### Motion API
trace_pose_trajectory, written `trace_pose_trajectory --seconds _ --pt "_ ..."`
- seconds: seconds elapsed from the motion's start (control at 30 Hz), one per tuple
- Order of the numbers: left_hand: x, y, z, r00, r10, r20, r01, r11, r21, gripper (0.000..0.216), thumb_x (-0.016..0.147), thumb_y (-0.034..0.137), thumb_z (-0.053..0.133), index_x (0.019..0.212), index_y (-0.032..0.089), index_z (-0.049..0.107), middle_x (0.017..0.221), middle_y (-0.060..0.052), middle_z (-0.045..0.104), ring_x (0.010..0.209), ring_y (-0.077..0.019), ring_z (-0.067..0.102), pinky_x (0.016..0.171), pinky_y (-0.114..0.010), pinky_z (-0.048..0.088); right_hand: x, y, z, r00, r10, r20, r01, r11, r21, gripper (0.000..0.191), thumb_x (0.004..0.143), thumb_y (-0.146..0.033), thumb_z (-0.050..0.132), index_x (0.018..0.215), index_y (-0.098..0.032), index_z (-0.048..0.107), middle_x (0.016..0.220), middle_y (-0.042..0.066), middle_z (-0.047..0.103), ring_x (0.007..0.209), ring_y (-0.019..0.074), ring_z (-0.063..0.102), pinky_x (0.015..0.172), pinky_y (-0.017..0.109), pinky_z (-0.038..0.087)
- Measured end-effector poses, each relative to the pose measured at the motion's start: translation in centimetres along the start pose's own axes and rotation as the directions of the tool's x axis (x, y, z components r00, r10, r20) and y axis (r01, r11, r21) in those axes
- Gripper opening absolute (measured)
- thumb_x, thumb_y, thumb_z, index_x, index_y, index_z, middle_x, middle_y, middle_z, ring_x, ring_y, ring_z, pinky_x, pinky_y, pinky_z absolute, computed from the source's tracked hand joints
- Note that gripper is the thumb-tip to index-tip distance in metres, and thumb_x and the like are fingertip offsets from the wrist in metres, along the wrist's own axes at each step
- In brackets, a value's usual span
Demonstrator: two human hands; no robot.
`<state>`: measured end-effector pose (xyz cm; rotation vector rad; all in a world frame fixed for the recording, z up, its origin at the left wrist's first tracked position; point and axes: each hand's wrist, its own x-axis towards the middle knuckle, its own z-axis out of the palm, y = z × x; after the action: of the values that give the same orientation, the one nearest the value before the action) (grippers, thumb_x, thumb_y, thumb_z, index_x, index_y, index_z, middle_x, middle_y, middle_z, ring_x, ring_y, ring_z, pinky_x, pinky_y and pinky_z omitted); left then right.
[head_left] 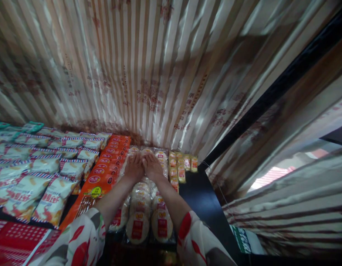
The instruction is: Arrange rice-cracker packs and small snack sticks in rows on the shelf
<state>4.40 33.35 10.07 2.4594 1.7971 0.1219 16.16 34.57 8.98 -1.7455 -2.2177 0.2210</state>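
My left hand [134, 167] and my right hand [152, 166] lie side by side, palms down and fingers stretched flat, on the far end of a row of round rice-cracker packets [138, 225] in clear wrap with red labels. The fingertips reach toward the striped curtain at the back. Neither hand grips anything. Both forearms run over the cracker rows, and my sleeves are white with red and grey blotches.
Orange flat packets [105, 171] lie left of the crackers, white snack bags with striped edges [48, 170] further left, small yellow packets [182, 168] to the right. A red box [15, 240] sits bottom left. Striped shiny curtain [148, 74] hangs behind; dark shelf surface [200, 195] shows right.
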Motion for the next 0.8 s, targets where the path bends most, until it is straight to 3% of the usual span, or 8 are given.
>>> trace_pose_trajectory --seconds 0.2,0.4,0.6,0.8 --pt "0.7 -1.0 -0.3 0.993 -0.092 -0.073 0.090 0.995 -0.042 0.054 0.094 0.033 0.023 0.143 0.015 0.031 0.151 -0.013 0.026 0.142 -0.0279 0.018 0.112 -0.054 0.017 0.3 -0.6 -0.5 0.977 0.200 0.080 -0.197 0.980 -0.041 0.054 0.097 -0.038 0.017 0.143 -0.015 0.032 0.153 0.007 0.025 0.142 0.0198 0.016 0.114 0.042 0.013" --pt "0.7 -1.5 0.3 0.993 -0.092 -0.067 0.090 0.995 -0.038 0.053 0.094 0.034 0.025 0.142 0.014 0.034 0.151 -0.014 0.028 0.140 -0.0285 0.022 0.112 -0.052 0.018 0.1 -0.6 0.1 0.981 0.180 0.078 -0.176 0.983 -0.055 0.054 0.097 -0.038 0.019 0.144 -0.015 0.030 0.153 0.007 0.025 0.142 0.0208 0.019 0.113 0.042 0.013" --pt "-0.2 -1.3 -0.4 0.991 -0.086 -0.107 0.086 0.996 -0.001 0.053 0.094 0.036 0.025 0.142 0.016 0.034 0.151 -0.013 0.028 0.141 -0.0285 0.020 0.113 -0.053 0.015 -0.7 -0.9 -1.8 0.982 0.186 0.040 -0.185 0.982 -0.042 0.054 0.097 -0.037 0.016 0.144 -0.015 0.032 0.153 0.008 0.025 0.143 0.0200 0.015 0.114 0.042 0.012" --pt "-2.4 0.2 -1.1 0.991 -0.126 -0.035 0.125 0.992 -0.029 0.053 0.095 0.036 0.021 0.144 0.018 0.029 0.153 -0.011 0.021 0.143 -0.0259 0.015 0.113 -0.051 0.015 -3.2 -1.0 -2.1 0.976 0.203 0.079 -0.202 0.979 -0.024 0.053 0.097 -0.040 0.019 0.143 -0.018 0.034 0.153 0.007 0.024 0.143 0.0238 0.014 0.114 0.043 0.012"
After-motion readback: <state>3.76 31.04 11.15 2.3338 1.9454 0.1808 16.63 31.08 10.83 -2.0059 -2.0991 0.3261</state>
